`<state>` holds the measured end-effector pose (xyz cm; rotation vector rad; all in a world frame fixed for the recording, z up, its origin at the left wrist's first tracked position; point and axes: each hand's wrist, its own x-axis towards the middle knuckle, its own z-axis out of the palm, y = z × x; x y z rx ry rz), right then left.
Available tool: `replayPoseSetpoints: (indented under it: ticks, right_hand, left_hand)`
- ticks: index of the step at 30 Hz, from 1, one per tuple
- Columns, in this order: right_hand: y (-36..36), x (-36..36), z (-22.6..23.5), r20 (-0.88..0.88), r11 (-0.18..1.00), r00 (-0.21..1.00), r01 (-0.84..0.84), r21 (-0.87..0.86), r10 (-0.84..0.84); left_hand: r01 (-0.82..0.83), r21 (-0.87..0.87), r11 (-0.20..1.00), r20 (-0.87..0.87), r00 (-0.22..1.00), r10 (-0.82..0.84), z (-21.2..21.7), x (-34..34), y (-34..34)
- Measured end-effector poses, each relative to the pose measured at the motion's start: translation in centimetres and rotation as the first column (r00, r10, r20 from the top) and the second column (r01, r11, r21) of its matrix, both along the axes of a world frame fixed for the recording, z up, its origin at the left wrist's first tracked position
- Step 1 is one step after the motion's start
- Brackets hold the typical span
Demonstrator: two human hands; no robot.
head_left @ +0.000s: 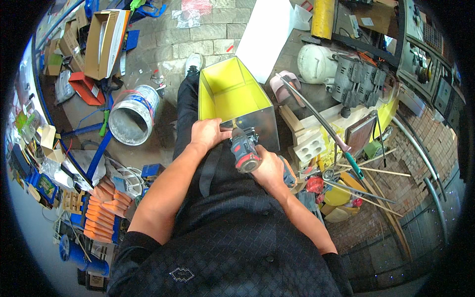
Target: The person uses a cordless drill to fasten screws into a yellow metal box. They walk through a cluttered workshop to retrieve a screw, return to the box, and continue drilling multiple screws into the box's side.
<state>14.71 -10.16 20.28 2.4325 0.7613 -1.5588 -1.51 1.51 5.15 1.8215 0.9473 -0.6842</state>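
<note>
Drill (pixel 245 154) firmly gripped in the right hand (pixel 269 171), nose toward the box (pixel 263 124), mid-scene beside the left leg (pixel 186 106); left hand (pixel 207 133) grips the box's near rim, presumably bracing it.

Bright yellow inside the box (pixel 233 95)! Grey and red on the drill (pixel 243 151), and a black, diamond-patterned shirt (pixel 227 242).

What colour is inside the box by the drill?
Bright yellow inside the box, best in head view.
</note>
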Motion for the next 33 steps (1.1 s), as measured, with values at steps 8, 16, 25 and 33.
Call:
replayPoseSetpoints:
  ticks: [8,16,25,33]
  right_hand:
    - [-1.9,0.8,1.6,0.113,0.916,0.933,-0.358,0.183,0.342]
    - [-3.5,7.6,6.0,0.146,0.924,0.975,0.106,0.368,-0.170]
    - [-8.3,15.3,3.3,0.161,0.630,0.810,0.297,0.717,-0.565]
    - [-14.7,15.7,-4.2,-0.008,0.509,0.873,0.291,0.810,-0.487]
  left_hand:
    - [0.009,0.066,0.998,0.031,0.999,-0.011,-0.5,-0.4,0.3]
    - [-0.009,0.062,0.998,0.014,1.000,0.009,0.3,-0.1,0.4]
    - [0.077,0.194,0.978,0.102,0.990,-0.099,4.2,1.9,0.6]
    - [-0.540,0.263,0.800,0.064,0.837,0.544,9.3,-8.5,-2.1]
